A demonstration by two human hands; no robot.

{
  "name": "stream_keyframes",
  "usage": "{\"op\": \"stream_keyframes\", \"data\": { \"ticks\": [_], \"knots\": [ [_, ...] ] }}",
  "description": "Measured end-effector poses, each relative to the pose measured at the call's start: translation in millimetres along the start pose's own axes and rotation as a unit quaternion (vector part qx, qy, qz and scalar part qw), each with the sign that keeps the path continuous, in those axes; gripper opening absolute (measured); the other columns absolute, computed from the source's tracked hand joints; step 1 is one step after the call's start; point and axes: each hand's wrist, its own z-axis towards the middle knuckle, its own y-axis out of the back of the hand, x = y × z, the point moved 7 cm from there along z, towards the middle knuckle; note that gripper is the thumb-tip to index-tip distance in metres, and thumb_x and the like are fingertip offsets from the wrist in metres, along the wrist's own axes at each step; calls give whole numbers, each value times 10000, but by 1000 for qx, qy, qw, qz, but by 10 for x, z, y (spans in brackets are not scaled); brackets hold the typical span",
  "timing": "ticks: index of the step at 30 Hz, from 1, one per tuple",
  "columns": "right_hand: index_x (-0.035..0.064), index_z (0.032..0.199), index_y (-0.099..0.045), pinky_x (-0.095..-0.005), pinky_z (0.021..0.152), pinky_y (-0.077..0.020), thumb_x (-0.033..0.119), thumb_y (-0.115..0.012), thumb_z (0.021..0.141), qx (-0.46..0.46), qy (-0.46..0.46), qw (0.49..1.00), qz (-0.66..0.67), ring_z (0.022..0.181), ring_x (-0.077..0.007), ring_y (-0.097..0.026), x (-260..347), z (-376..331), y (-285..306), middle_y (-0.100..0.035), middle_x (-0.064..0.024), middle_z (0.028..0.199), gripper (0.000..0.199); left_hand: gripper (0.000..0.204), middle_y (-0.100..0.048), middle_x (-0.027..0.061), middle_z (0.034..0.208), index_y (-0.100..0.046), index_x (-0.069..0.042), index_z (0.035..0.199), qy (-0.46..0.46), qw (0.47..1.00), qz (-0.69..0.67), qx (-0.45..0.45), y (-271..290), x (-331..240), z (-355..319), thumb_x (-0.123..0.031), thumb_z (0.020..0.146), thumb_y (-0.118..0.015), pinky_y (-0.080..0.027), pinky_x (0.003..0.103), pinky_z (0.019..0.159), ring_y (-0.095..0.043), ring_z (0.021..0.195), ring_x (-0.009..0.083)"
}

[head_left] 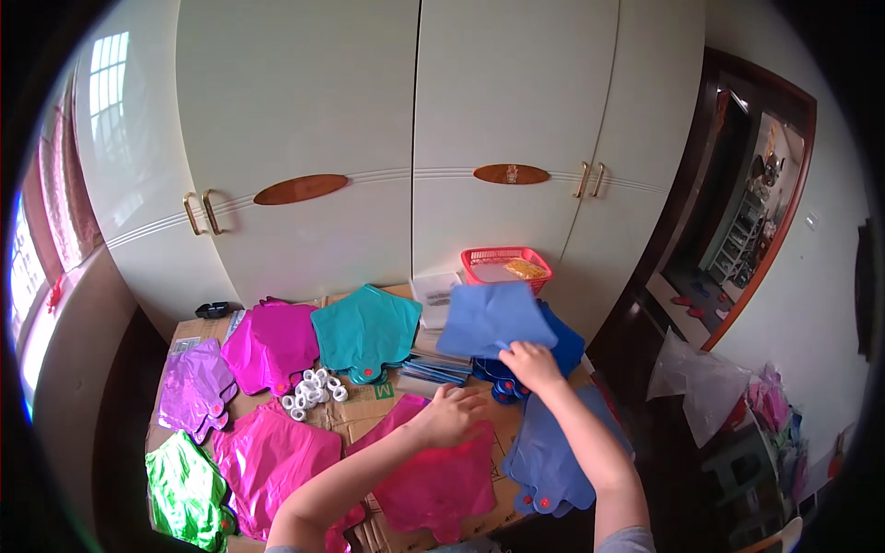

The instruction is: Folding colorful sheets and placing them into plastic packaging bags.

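- A blue foil bag (pixel 489 318) is held up by the right hand (pixel 533 364), whose fingers are clamped on its near edge, above a stack of more blue bags (pixel 558 346) at the far right of the surface (pixel 355 415).
- The left hand (pixel 452 415) is laid on a pink foil bag (pixel 433 479) near the middle of the surface; its fingers are curled, and it cannot be told whether the bag is gripped or only pressed.
- Another pile of blue bags (pixel 553 461) is seen at the near right edge, just beside the right forearm.
- A teal bag (pixel 367 330) lies far and centre, a magenta one (pixel 272 341) to its left, a purple one (pixel 195 387) further left, a green one (pixel 184 493) at the near left, and a second pink one (pixel 272 461) beside it.
- A cluster of small white rings (pixel 312 392) is gathered between the magenta and teal bags.
- A red basket (pixel 505 263) is set at the far side, against the white wardrobe (pixel 415 120).
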Motion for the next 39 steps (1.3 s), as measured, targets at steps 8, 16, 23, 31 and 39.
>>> {"op": "stream_keyframes", "data": {
  "ticks": [8,16,23,31,39],
  "knots": [
    [107,683,-567,-315,535,-516,132,-582,733,-31,-68,994,-76,670,-184,-596,-145,-1,266,-535,-28,715,58,253,-618,24,1147,-635,-142,1021,14,1000,-7,-2,215,259,109,-312,834,-623,-311,484,1009,-485,1205,233],
    [89,682,-557,-336,668,-473,96,-567,719,-153,-133,970,-134,720,-199,-574,-318,-70,960,-528,-40,743,39,234,-627,19,1114,-640,-143,1009,24,999,-18,-31,199,318,131,-305,841,-614,-326,469,989,-491,1196,235],
    [93,668,-595,-342,670,-462,125,-573,744,-13,-47,999,21,758,-183,-598,171,-155,-10,-567,-27,729,85,219,-629,38,1095,-645,-141,1001,24,998,-40,-44,185,316,244,-278,834,-608,-347,451,973,-513,1167,241],
    [54,693,-650,-404,672,-527,151,-615,744,76,-121,981,131,778,-271,-643,186,-93,-203,-634,-91,776,115,227,-636,70,1054,-644,-132,993,72,997,-14,4,214,568,346,-279,823,-613,-384,426,947,-551,1103,258],
    [72,815,-716,-395,649,-509,210,-710,742,118,-309,912,241,695,-326,-652,-175,-126,-321,-665,-140,726,157,377,-651,82,999,-623,-80,1043,74,997,25,-26,-23,590,558,-362,793,-639,-421,409,904,-598,1014,247]
  ]
}}
